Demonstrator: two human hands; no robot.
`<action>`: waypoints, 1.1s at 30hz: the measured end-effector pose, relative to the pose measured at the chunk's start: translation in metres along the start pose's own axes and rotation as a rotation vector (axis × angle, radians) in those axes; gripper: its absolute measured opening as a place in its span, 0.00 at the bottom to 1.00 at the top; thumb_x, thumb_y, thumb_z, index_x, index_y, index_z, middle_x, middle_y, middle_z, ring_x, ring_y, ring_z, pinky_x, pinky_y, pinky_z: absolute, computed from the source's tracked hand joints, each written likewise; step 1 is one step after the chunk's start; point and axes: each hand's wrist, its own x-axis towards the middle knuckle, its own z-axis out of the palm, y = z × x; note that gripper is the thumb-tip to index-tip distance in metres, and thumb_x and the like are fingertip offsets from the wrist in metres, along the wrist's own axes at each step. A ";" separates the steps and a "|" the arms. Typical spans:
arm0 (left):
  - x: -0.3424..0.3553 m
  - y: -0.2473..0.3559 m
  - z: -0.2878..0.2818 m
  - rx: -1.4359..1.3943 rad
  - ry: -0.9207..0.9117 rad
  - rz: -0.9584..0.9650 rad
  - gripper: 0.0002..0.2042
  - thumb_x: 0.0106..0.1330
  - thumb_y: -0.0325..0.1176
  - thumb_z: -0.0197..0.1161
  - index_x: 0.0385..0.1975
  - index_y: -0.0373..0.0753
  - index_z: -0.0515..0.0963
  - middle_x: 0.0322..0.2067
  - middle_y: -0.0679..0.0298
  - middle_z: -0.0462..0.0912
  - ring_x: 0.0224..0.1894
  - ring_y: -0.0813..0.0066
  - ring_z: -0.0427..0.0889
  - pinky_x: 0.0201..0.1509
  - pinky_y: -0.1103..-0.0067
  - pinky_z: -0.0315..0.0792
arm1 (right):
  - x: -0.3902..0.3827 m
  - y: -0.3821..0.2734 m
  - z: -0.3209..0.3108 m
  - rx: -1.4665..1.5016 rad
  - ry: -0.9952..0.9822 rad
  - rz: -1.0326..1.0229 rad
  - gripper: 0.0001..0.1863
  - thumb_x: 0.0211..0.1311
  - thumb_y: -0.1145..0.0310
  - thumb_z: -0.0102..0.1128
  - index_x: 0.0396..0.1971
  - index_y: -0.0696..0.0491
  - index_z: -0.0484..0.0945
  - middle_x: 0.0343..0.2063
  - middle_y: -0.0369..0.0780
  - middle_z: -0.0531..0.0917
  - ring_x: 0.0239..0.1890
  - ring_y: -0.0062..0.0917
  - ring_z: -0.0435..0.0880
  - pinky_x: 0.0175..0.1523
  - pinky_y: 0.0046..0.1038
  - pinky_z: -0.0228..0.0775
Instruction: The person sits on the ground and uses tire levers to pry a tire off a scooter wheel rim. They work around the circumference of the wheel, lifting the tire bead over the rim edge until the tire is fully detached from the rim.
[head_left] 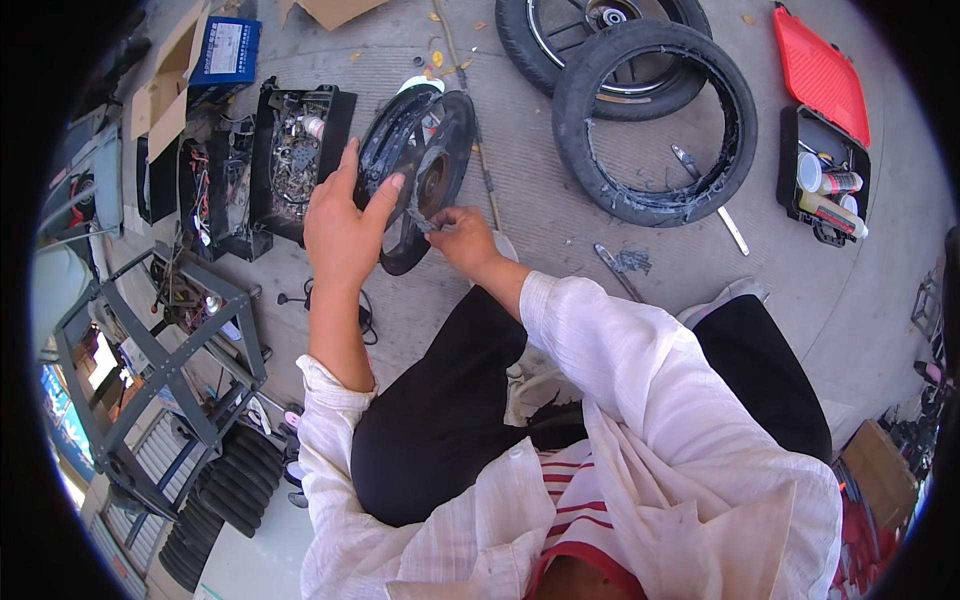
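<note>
A black spoked wheel rim (461,140) without a tyre stands tilted on the ground ahead of my knees. My left hand (342,225) grips its left side, the thumb laid over the edge. At the rim's lower right, my right hand (464,240) pinches a ragged grey rubbery strip (420,190) that hangs along the wheel. Fingertips of the right hand are partly hidden. Right of the wheel, a loose black tyre (572,125) with shredded grey lining leans on another wheel (520,45) that has its tyre on.
Metal tyre levers (735,232) and grey scraps (632,261) lie on the concrete. At right stands an open red-lidded toolbox (826,75) with bottles. Left are a parts-filled black case (340,118), a blue box (226,52) and a metal frame (180,362). A cable (368,318) lies near my left forearm.
</note>
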 end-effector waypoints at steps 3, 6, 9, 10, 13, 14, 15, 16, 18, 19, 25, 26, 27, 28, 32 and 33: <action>0.001 -0.001 -0.002 -0.017 -0.011 -0.025 0.32 0.63 0.51 0.66 0.65 0.41 0.72 0.42 0.51 0.83 0.47 0.53 0.80 0.51 0.65 0.73 | -0.017 -0.025 -0.015 -0.214 0.150 -0.272 0.13 0.52 0.72 0.69 0.39 0.55 0.84 0.43 0.44 0.78 0.44 0.34 0.80 0.49 0.32 0.73; -0.001 -0.006 -0.003 -0.024 0.013 -0.017 0.32 0.63 0.51 0.66 0.65 0.41 0.72 0.43 0.50 0.83 0.47 0.53 0.80 0.51 0.66 0.73 | -0.027 -0.055 -0.040 -0.169 0.152 -0.439 0.11 0.53 0.73 0.69 0.38 0.55 0.83 0.40 0.41 0.77 0.42 0.27 0.77 0.46 0.30 0.72; -0.002 -0.009 -0.002 -0.011 0.010 -0.033 0.33 0.63 0.51 0.66 0.65 0.42 0.71 0.43 0.50 0.83 0.47 0.52 0.80 0.52 0.65 0.72 | -0.028 -0.092 -0.069 -0.155 0.114 -0.523 0.10 0.54 0.73 0.69 0.38 0.55 0.83 0.42 0.40 0.78 0.43 0.27 0.77 0.47 0.31 0.72; -0.002 -0.008 -0.003 -0.011 0.006 -0.036 0.33 0.63 0.52 0.66 0.65 0.43 0.71 0.44 0.50 0.83 0.48 0.52 0.80 0.52 0.65 0.72 | -0.026 -0.100 -0.082 -0.195 0.119 -0.601 0.10 0.54 0.73 0.68 0.38 0.55 0.83 0.43 0.40 0.78 0.44 0.26 0.78 0.48 0.31 0.72; -0.005 -0.010 -0.005 -0.012 0.002 -0.051 0.33 0.63 0.52 0.66 0.66 0.43 0.71 0.45 0.49 0.83 0.49 0.52 0.79 0.53 0.64 0.72 | -0.023 -0.118 -0.122 -0.150 0.028 -0.705 0.08 0.57 0.74 0.67 0.37 0.54 0.83 0.49 0.40 0.80 0.49 0.25 0.78 0.55 0.30 0.70; -0.006 -0.011 -0.005 -0.016 0.002 -0.057 0.33 0.63 0.52 0.65 0.66 0.44 0.70 0.46 0.49 0.83 0.50 0.52 0.79 0.54 0.64 0.72 | -0.023 -0.122 -0.136 -0.110 -0.020 -0.715 0.07 0.57 0.74 0.67 0.36 0.53 0.82 0.51 0.41 0.80 0.51 0.25 0.78 0.57 0.30 0.70; -0.007 -0.012 -0.005 -0.019 0.003 -0.062 0.33 0.63 0.52 0.65 0.66 0.44 0.70 0.46 0.49 0.83 0.50 0.51 0.79 0.54 0.64 0.71 | -0.026 -0.126 -0.150 0.023 -0.095 -0.640 0.06 0.58 0.74 0.66 0.36 0.53 0.82 0.53 0.42 0.80 0.54 0.25 0.78 0.59 0.31 0.68; -0.006 -0.012 -0.004 -0.024 0.000 -0.067 0.33 0.63 0.52 0.65 0.67 0.44 0.70 0.47 0.49 0.83 0.51 0.51 0.79 0.55 0.64 0.71 | -0.029 -0.129 -0.166 0.152 -0.158 -0.562 0.05 0.59 0.75 0.66 0.35 0.52 0.82 0.55 0.42 0.79 0.56 0.26 0.77 0.62 0.32 0.67; -0.008 -0.013 -0.004 -0.030 -0.006 -0.086 0.33 0.63 0.52 0.65 0.67 0.44 0.70 0.48 0.49 0.82 0.52 0.51 0.78 0.57 0.64 0.70 | -0.036 -0.135 -0.200 0.290 -0.253 -0.484 0.03 0.61 0.74 0.65 0.34 0.51 0.80 0.54 0.46 0.82 0.58 0.29 0.78 0.66 0.36 0.64; -0.007 -0.009 -0.006 -0.033 -0.028 -0.107 0.33 0.64 0.52 0.65 0.67 0.44 0.69 0.50 0.49 0.82 0.54 0.51 0.78 0.59 0.64 0.69 | -0.041 -0.137 -0.218 0.302 -0.254 -0.479 0.03 0.62 0.73 0.65 0.34 0.51 0.80 0.52 0.46 0.83 0.56 0.30 0.79 0.67 0.36 0.63; -0.010 -0.014 -0.003 -0.037 -0.032 -0.097 0.32 0.66 0.49 0.64 0.68 0.42 0.68 0.53 0.46 0.80 0.56 0.50 0.78 0.61 0.65 0.68 | -0.060 -0.124 -0.327 0.228 -0.084 -0.313 0.08 0.67 0.68 0.63 0.43 0.53 0.78 0.40 0.41 0.86 0.48 0.31 0.85 0.61 0.37 0.72; -0.010 -0.017 -0.002 -0.047 -0.021 -0.079 0.32 0.66 0.49 0.64 0.67 0.41 0.68 0.53 0.46 0.81 0.56 0.49 0.78 0.61 0.65 0.69 | -0.062 -0.121 -0.335 0.225 -0.018 -0.234 0.09 0.67 0.68 0.63 0.44 0.53 0.77 0.39 0.41 0.86 0.45 0.30 0.86 0.58 0.36 0.74; -0.010 -0.019 0.000 -0.058 -0.009 -0.064 0.32 0.66 0.49 0.65 0.67 0.41 0.69 0.53 0.46 0.81 0.55 0.49 0.78 0.61 0.65 0.69 | -0.064 -0.117 -0.343 0.221 0.046 -0.154 0.10 0.68 0.67 0.62 0.45 0.53 0.77 0.39 0.40 0.86 0.43 0.29 0.86 0.55 0.35 0.76; -0.010 -0.020 0.002 -0.075 -0.006 -0.064 0.31 0.66 0.48 0.65 0.67 0.41 0.69 0.52 0.46 0.81 0.55 0.49 0.79 0.61 0.65 0.69 | -0.064 -0.112 -0.350 0.219 0.111 -0.075 0.11 0.69 0.67 0.61 0.47 0.54 0.76 0.38 0.40 0.86 0.40 0.28 0.87 0.52 0.34 0.78; -0.009 -0.011 0.001 -0.058 -0.017 -0.058 0.31 0.66 0.47 0.65 0.67 0.41 0.69 0.52 0.46 0.81 0.55 0.49 0.79 0.61 0.65 0.69 | -0.048 -0.078 -0.376 0.076 0.120 0.191 0.14 0.69 0.66 0.61 0.51 0.54 0.75 0.37 0.39 0.85 0.36 0.26 0.87 0.45 0.29 0.80; -0.010 -0.010 0.002 -0.057 -0.014 -0.052 0.31 0.66 0.47 0.65 0.67 0.41 0.69 0.52 0.46 0.81 0.55 0.49 0.79 0.61 0.65 0.69 | -0.042 -0.071 -0.381 -0.046 0.132 0.214 0.15 0.69 0.66 0.60 0.51 0.55 0.75 0.37 0.39 0.85 0.36 0.26 0.87 0.44 0.29 0.80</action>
